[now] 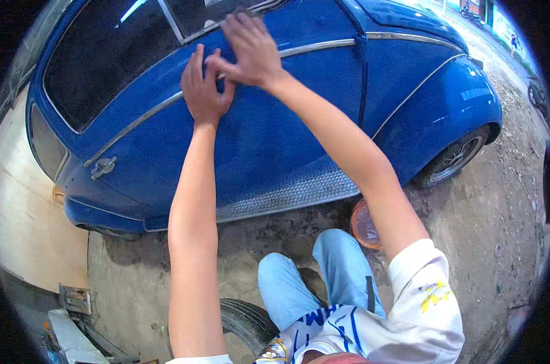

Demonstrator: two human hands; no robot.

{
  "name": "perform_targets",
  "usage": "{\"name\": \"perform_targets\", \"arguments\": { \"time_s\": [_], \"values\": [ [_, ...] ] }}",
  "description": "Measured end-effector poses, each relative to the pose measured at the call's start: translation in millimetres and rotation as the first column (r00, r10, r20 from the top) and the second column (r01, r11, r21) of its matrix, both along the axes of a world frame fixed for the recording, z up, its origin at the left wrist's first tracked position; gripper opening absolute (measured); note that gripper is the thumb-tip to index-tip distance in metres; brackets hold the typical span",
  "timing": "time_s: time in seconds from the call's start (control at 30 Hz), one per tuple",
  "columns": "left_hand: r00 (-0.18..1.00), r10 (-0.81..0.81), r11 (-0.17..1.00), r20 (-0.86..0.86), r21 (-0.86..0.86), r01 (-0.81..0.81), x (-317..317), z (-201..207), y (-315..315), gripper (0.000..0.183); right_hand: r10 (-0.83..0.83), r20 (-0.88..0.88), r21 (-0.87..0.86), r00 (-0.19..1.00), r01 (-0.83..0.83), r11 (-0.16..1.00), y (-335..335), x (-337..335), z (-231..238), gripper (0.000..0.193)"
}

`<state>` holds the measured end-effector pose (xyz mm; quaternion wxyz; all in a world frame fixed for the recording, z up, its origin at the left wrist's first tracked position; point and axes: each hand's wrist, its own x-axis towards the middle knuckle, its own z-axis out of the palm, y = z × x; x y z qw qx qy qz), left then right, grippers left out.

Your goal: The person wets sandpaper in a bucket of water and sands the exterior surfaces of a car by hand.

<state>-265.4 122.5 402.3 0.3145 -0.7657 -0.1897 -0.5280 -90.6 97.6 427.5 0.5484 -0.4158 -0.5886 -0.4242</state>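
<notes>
Both my arms reach up to the side of a blue rounded car [269,139]. My left hand [207,91] is at the door, over the chrome trim strip [135,125], with its fingers stretched upward and thumb apart. Higher and to the right, my right hand [249,50] lies over the door just below the side window [114,57], fingers extended and slightly blurred. Its thumb overlaps the fingers of my left hand. A small dark patch shows at the right fingertips; I cannot make out what it is. The chrome door handle [104,167] sits lower left of my hands.
An orange bucket [367,225] of murky water stands by the ribbed running board [293,193], beside my right knee. A tire [247,321] lies near my left leg. At lower left are a wooden crate [76,299] and a pale panel [38,206]. The front wheel [454,159] is at right.
</notes>
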Motion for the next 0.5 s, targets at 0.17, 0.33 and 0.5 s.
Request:
{"name": "perform_targets", "arguments": {
  "time_s": [0.17, 0.33, 0.5],
  "values": [
    [0.989, -0.066, 0.998, 0.134, 0.021, 0.064, -2, -1, 5, 0.048, 0.084, 0.252, -0.095, 0.964, -0.062, 0.994, -28, 49, -8, 0.074],
    [0.996, 0.000, 0.999, 0.094, -0.040, 0.003, -2, -4, 4, 0.043, -0.162, 0.193, -0.061, 0.968, 0.177, 0.982, -51, 109, -1, 0.082],
    [0.975, -0.093, 0.995, 0.204, -0.023, 0.099, -1, -4, 6, 0.044, 0.051, 0.376, -0.199, 0.925, 0.027, 0.980, -24, 46, -4, 0.103]
  ]
}}
